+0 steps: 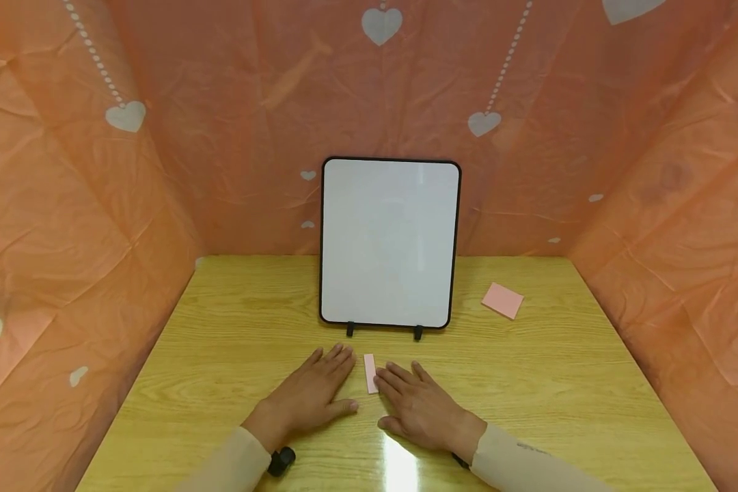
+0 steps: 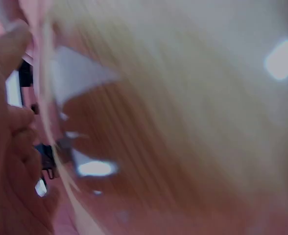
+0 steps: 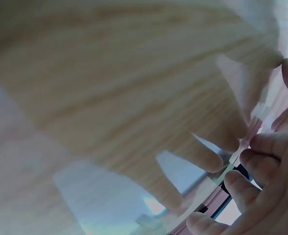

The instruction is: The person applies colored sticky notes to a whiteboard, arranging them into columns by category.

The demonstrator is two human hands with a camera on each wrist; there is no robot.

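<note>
Strip point(image 1: 370, 373) lies lengthwise toward the whiteboard point(image 1: 390, 242), far end slightly left; right hand point(image 1: 422, 408), fingers extended, touches its side; left hand point(image 1: 307, 391), outstretched, holds nothing.

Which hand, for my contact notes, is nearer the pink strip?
Right: the right hand is at the strip's right edge; the left hand lies left of it, apart.

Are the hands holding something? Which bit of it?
Nothing is held: the left hand is palm-down, and the right hand is only at the edge of the pink strip.
</note>
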